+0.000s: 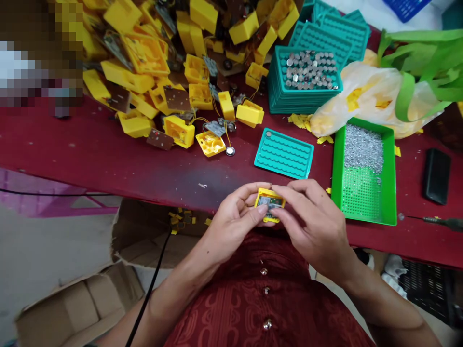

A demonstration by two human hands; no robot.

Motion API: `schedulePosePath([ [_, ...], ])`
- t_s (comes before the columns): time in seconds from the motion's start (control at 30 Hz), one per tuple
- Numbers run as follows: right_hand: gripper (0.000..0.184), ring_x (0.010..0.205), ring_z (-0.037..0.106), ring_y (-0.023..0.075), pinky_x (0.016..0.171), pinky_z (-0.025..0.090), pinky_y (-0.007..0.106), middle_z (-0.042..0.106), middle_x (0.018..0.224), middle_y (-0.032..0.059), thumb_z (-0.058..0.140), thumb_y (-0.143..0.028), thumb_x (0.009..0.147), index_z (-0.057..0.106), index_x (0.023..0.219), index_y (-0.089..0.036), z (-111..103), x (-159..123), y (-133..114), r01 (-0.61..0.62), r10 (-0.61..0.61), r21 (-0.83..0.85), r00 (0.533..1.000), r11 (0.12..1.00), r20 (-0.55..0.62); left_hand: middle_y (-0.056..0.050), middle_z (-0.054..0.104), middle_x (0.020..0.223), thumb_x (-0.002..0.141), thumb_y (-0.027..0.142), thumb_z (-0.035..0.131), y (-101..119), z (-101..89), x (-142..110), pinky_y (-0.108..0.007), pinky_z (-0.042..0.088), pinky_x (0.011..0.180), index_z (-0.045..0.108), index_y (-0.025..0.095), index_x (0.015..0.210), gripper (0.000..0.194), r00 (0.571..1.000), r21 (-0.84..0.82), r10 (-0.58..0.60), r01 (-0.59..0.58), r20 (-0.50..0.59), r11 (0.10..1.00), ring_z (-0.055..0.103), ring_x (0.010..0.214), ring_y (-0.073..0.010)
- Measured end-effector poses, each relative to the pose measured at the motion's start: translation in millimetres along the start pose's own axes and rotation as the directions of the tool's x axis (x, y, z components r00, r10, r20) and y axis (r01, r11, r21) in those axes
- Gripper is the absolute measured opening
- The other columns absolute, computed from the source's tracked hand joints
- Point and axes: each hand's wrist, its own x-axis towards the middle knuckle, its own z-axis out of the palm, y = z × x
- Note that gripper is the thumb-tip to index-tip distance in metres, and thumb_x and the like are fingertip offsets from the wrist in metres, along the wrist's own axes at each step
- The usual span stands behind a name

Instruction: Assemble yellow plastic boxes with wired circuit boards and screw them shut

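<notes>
A small yellow plastic case [269, 192] with a circuit board inside is held near the table's front edge. My left hand [237, 212] wraps round its left side, thumb pressed on the board. From the right, my right hand [314, 219] grips the case, with its thumb on the board and index finger at the top edge. Just beyond lies a teal tray [284, 154] with rows of pockets and one silver disc in a corner. An open yellow case [210, 144] with wires and a small round speaker [230, 151] lies left of that tray.
Yellow cases [137, 53] with wired boards are heaped at the back left. Stacked teal trays [304, 99] hold many silver discs. A green basket [389, 193] of small metal pieces, a black phone [436, 176] and a screwdriver [454, 223] are at right. Cardboard boxes [79, 308] stand below.
</notes>
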Motion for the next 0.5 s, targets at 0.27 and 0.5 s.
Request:
schedulePosePath([
  [0.27, 0.014, 0.083, 0.059, 0.0151, 0.071, 0.052, 0.031, 0.066, 0.091, 0.0063, 0.060, -0.005, 0.088, 0.067, 0.089, -0.016, 6, -7, 9, 0.057, -0.056, 0.021, 0.997, 0.998, -0.050, -0.002, 0.073, 0.087, 0.079, 0.020, 0.076, -1, 3.9, 2, -0.021, 0.056, 0.067, 0.067, 0.016, 0.110, 0.032, 0.998, -0.001, 0.014, -0.014, -0.066, 1.000, 0.067, 0.071, -0.0113],
  [0.5, 0.013, 0.086, 0.060, 0.0183, 0.075, 0.054, 0.036, 0.066, 0.097, 0.0092, 0.061, -0.010, 0.089, 0.068, 0.098, -0.016, 6, -16, 19, 0.014, -0.019, -0.050, 0.994, 0.999, -0.111, -0.003, 0.073, 0.088, 0.077, 0.022, 0.077, -10, 3.8, 21, -0.023, 0.058, 0.064, 0.066, 0.014, 0.109, 0.035, 0.997, 0.042, -0.005, 0.008, -0.082, 0.999, 0.067, 0.070, -0.0116],
])
